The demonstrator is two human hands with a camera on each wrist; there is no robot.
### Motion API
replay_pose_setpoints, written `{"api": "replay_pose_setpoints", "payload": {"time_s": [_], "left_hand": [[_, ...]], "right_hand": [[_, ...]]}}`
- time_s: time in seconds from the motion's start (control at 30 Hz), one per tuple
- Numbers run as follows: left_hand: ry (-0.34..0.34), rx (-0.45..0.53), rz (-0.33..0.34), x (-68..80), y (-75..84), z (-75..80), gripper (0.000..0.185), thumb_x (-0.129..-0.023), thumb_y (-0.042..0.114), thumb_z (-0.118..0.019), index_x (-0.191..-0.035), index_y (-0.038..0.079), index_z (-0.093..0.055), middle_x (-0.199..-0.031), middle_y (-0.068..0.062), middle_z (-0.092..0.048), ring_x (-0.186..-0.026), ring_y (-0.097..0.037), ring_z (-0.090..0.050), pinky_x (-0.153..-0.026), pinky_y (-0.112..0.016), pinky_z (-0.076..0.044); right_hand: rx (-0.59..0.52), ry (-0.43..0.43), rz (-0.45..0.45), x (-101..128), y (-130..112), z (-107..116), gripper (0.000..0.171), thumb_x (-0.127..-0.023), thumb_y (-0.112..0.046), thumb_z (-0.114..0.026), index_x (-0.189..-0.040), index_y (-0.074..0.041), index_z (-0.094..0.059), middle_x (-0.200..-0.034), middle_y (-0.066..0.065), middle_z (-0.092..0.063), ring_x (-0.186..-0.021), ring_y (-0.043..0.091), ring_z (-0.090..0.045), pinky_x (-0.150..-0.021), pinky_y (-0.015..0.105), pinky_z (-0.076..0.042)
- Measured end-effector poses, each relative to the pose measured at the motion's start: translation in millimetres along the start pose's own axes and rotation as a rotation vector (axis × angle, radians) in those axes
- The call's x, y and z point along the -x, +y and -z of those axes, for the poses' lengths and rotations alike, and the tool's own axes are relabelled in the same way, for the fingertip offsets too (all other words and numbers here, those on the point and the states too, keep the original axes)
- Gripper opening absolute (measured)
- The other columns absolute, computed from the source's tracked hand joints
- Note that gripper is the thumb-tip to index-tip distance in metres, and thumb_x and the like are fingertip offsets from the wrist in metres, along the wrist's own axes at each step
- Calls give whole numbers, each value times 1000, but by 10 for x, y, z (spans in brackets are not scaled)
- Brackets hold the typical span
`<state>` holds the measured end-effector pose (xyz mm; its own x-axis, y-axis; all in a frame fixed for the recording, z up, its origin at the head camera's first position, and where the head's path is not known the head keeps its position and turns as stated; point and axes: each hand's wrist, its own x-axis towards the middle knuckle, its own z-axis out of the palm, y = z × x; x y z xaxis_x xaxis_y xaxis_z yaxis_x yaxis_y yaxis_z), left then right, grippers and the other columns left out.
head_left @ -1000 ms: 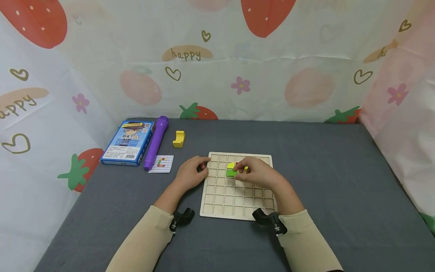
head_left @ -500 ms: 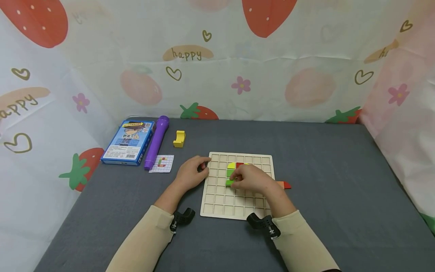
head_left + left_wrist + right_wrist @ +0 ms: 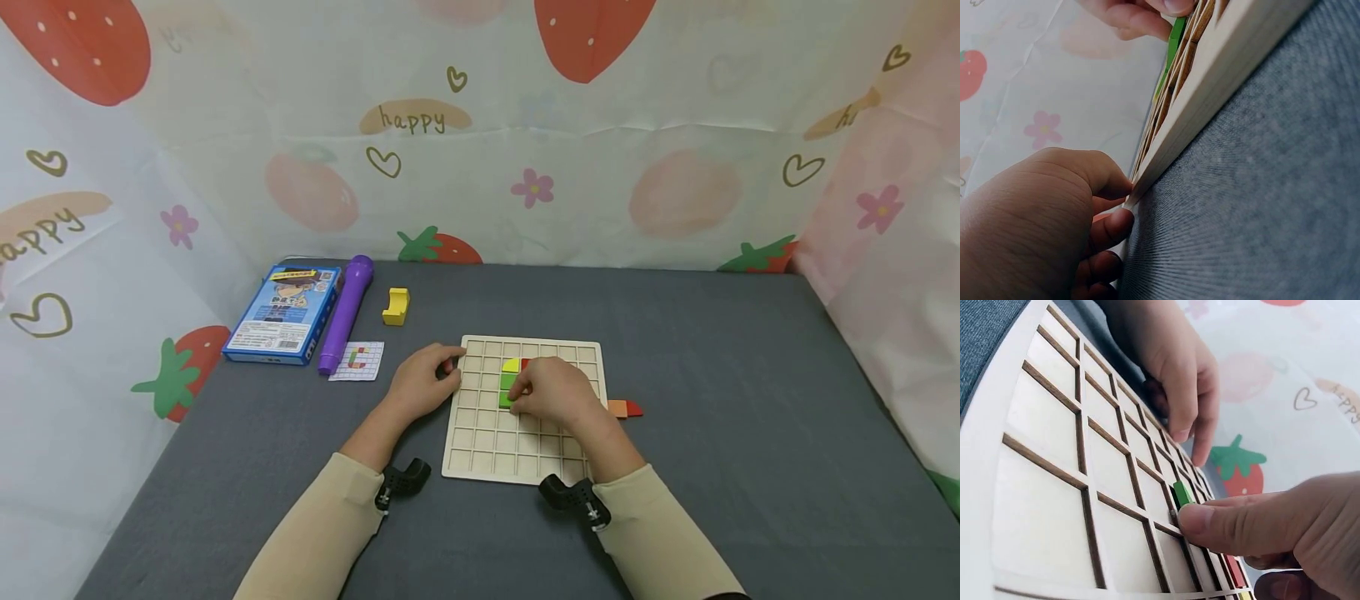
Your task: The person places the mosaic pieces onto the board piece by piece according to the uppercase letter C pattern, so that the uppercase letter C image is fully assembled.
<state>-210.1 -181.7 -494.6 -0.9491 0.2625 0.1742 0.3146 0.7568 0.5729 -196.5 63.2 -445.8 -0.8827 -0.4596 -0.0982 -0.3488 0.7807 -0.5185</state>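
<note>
Hands curled on grid board

R hand slid down over green block; orange piece now uncovered.

I see a pale, matt wooden grid board, its smooth cells edged by darker burnt-looking grooves. It lies on dark grey woven cloth, finely ribbed. The green block looks painted with a slight sheen. The purple plastic cylinder is smooth; the blue cardboard box is glossy.
</note>
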Motion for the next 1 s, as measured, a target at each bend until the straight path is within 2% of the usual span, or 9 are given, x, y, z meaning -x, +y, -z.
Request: {"api": "replay_pose_setpoints", "payload": {"time_s": [0.17, 0.3, 0.43, 0.57, 0.87, 1.0], "left_hand": [[-1, -2, -6, -9, 6, -11, 39, -95, 15, -62, -132, 11, -70, -88, 1, -55, -76, -18, -49, -73, -37, -39], [10, -4, -13, -15, 10, -23, 38, -94, 16, -63, -131, 11, -71, -87, 1, -55, -75, -17, -49, -73, -37, -39], [9, -3, -24, -19, 20, -32, 38, -94, 16, -63, -130, 11, -71, -86, 1, -55, -75, -17, -49, -72, -36, -39], [5, 2, -23, -17, 35, -22, 37, -94, 15, -64, -130, 10, -71, -87, 1, -55, -76, -18, -49, -73, -36, -39], [7, 7, -6, -11, 19, -29, 37, -94, 16, -63, -131, 10, -70, -88, 0, -55, -78, -18, -49, -74, -37, -38], [0, 8, 5, -15, -5, -24, 38, -95, 17, -62, -132, 11, -70, -88, 0, -55, -77, -18, -49, -74, -37, -38]], "right_hand": [[23, -23, -1, 26, 18, 23, 7, -83, -22, -86, -90, -24, -85, -93, -11, -73, -83, 8, -62, -74, 33, -51], [-23, -42, 20, 70, 67, 110, 12, -88, -22, -81, -100, -21, -84, -100, -7, -72, -84, 10, -60, -75, 33, -49], [-124, 12, 5, 144, 162, 241, 20, -93, -24, -76, -110, -16, -82, -92, -4, -67, -76, 14, -54, -69, 34, -44], [-194, 66, -20, 219, 249, 366, 24, -97, -28, -72, -114, -14, -79, -85, 1, -58, -70, 18, -47, -63, 35, -40], [-262, 167, -75, 406, 433, 567, 27, -102, -28, -65, -119, -9, -75, -93, 4, -61, -77, 23, -51, -66, 38, -45], [-262, 178, -108, 510, 549, 631, 28, -103, -24, -63, -123, -6, -72, -94, 6, -60, -76, 22, -52, -64, 38, -44]]}}
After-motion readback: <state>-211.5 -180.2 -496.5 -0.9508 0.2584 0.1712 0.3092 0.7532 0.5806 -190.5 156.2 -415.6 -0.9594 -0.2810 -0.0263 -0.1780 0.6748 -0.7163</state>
